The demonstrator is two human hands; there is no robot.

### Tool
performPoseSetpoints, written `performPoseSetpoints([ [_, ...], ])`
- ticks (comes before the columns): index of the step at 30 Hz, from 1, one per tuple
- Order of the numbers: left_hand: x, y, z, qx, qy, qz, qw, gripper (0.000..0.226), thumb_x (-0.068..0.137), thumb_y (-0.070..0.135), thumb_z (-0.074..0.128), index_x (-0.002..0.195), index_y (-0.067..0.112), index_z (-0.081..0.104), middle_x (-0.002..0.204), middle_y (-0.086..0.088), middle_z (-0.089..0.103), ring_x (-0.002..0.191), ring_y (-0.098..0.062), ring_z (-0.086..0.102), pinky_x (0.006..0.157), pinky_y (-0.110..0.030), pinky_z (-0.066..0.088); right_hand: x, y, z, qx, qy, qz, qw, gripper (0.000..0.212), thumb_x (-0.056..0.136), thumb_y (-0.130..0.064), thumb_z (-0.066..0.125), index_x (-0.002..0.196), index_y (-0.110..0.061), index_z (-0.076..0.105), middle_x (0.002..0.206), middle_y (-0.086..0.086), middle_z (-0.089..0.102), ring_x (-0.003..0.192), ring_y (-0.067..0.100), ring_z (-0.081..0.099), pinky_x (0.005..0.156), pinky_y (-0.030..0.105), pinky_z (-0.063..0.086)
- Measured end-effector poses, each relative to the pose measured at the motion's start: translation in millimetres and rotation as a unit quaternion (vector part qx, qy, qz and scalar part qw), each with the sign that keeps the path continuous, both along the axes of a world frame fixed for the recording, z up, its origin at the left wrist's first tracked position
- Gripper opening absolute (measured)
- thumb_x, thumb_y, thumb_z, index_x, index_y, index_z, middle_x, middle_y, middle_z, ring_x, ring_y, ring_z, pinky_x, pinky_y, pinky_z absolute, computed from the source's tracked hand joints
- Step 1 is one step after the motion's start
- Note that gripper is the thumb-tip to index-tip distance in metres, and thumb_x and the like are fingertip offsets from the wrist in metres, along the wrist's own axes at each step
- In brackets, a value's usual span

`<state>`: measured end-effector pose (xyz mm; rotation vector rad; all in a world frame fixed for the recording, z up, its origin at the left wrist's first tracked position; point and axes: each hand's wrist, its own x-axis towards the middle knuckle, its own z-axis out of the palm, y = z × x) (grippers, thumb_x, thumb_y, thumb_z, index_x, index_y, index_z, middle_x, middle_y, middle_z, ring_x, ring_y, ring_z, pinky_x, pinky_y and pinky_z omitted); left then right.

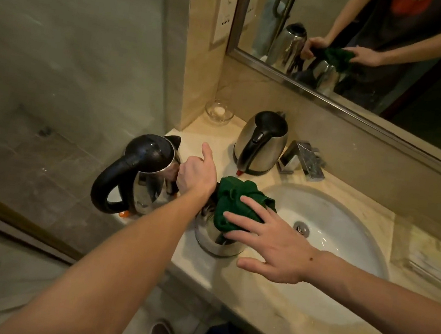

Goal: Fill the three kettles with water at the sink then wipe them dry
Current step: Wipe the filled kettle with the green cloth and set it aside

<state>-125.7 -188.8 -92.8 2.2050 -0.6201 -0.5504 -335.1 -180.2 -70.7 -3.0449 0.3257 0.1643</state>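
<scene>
1. The marble counter (pixel 264 312) runs from the lower middle to the right edge, with the mirror (pixel 369 46) on the wall above it.
2. The white oval sink (pixel 348 211) is set into the counter. Its basin shows a metal drain, and the square chrome tap (pixel 303 159) sits behind its left rim.
3. The left kettle (pixel 142 173), steel with a black lid and a big looped handle, stands upright at the counter's left end.
4. The back kettle (pixel 260 144) stands upright near the wall, just beside the tap.
5. The front kettle (pixel 215 236) stands at the counter's front edge, just left of the sink, its top covered.
6. The right hand (pixel 268 240) lies flat with spread, straight fingers and presses the cloth down onto the front kettle.
7. The left hand (pixel 197 173) is curled with the thumb raised, between the left and front kettles. The wrist hides its grip, but the mirror shows it wrapped around the front kettle's dark handle.
8. The green cloth (pixel 237 202) is bunched over the front kettle's top.
9. A small glass bowl (pixel 219 110) sits in the back left corner.
</scene>
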Motion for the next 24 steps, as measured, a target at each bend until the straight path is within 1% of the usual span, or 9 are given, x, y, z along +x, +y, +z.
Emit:
performPoseSetpoints([
  [3, 0, 1, 0, -0.002, 0.001, -0.003, 1.0, 0.073, 0.098, 0.056, 0.018, 0.102, 0.001, 0.065, 0.11, -0.021, 0.064, 0.104, -0.036, 0.056, 0.085, -0.04, 0.041, -3, -5, 1, -0.031, 0.016, 0.04, 0.999, 0.056, 0.098, -0.062, 0.028, 0.134, -0.029, 0.056, 0.155, -0.004, 0.036, 0.149, 0.031, 0.009, 0.11, 0.052, 0.032],
  [7, 0, 2, 1, 0.001, -0.003, -0.012, 1.0, 0.071, 0.098, 0.056, 0.018, 0.1, 0.002, 0.065, 0.107, -0.019, 0.064, 0.099, -0.033, 0.056, 0.081, -0.039, 0.039, 2, -18, 1, 0.003, -0.017, 0.034, 0.999, 0.052, 0.1, -0.055, 0.03, 0.136, -0.026, 0.054, 0.153, -0.003, 0.039, 0.15, 0.027, 0.007, 0.122, 0.031, 0.0],
  [9, 0, 3, 1, 0.004, -0.006, -0.016, 1.0, 0.07, 0.098, 0.056, 0.018, 0.098, 0.003, 0.064, 0.105, -0.018, 0.064, 0.09, -0.028, 0.052, 0.077, -0.036, 0.035, 6, -21, 3, 0.044, -0.05, -0.012, 0.998, 0.052, 0.1, -0.053, 0.031, 0.139, -0.026, 0.052, 0.153, -0.004, 0.039, 0.149, 0.019, 0.005, 0.118, 0.019, -0.009],
  [12, -1, 3, 1, 0.005, -0.008, -0.021, 1.0, 0.069, 0.098, 0.056, 0.018, 0.097, 0.004, 0.064, 0.101, -0.016, 0.063, 0.087, -0.026, 0.049, 0.075, -0.035, 0.033, 20, -28, 8, 0.157, -0.104, -0.132, 0.973, 0.047, 0.102, -0.046, 0.033, 0.138, -0.022, 0.053, 0.147, -0.002, 0.046, 0.136, -0.004, 0.013, 0.116, 0.013, -0.002],
  [14, -1, 2, -1, 0.004, -0.007, -0.018, 1.0, 0.067, 0.098, 0.056, 0.018, 0.092, 0.006, 0.063, 0.099, -0.015, 0.063, 0.085, -0.024, 0.049, 0.076, -0.036, 0.036, 31, -40, 10, 0.269, -0.125, -0.263, 0.918, 0.041, 0.105, -0.038, 0.032, 0.132, -0.023, 0.058, 0.141, 0.0, 0.051, 0.126, -0.003, 0.029, 0.119, 0.026, 0.016],
  [16, -1, 1, -2, -0.001, -0.006, -0.014, 1.0, 0.068, 0.098, 0.057, 0.018, 0.09, 0.006, 0.063, 0.098, -0.015, 0.063, 0.087, -0.027, 0.053, 0.079, -0.039, 0.04, 41, -51, 14, 0.409, -0.142, -0.391, 0.812, 0.049, 0.105, -0.048, 0.023, 0.121, -0.03, 0.066, 0.138, 0.0, 0.052, 0.124, 0.009, 0.041, 0.115, 0.037, 0.026],
  [18, 0, 2, -3, -0.005, -0.007, -0.014, 1.0, 0.07, 0.098, 0.057, 0.018, 0.092, 0.005, 0.064, 0.099, -0.016, 0.063, 0.092, -0.03, 0.055, 0.082, -0.041, 0.041, 40, -60, 10, 0.498, -0.158, -0.463, 0.716, 0.061, 0.103, -0.055, 0.014, 0.109, -0.029, 0.069, 0.129, -0.001, 0.053, 0.116, 0.013, 0.046, 0.106, 0.035, 0.028],
  [21, -1, 3, -2, -0.007, -0.012, -0.02, 1.0, 0.071, 0.098, 0.057, 0.017, 0.091, 0.004, 0.064, 0.098, -0.017, 0.063, 0.094, -0.031, 0.055, 0.085, -0.041, 0.041, 29, -62, -5, 0.559, -0.177, -0.519, 0.622, 0.064, 0.1, -0.061, 0.016, 0.108, -0.026, 0.069, 0.135, 0.003, 0.05, 0.126, 0.021, 0.043, 0.106, 0.047, 0.03],
  [24, -1, 3, -1, -0.009, -0.015, -0.021, 1.0, 0.067, 0.098, 0.056, 0.017, 0.086, 0.007, 0.062, 0.098, -0.018, 0.064, 0.091, -0.029, 0.053, 0.086, -0.042, 0.04, 16, -55, -22, 0.594, -0.19, -0.568, 0.537, 0.066, 0.097, -0.065, 0.02, 0.118, -0.024, 0.066, 0.151, 0.008, 0.038, 0.145, 0.029, 0.025, 0.111, 0.058, 0.024],
])
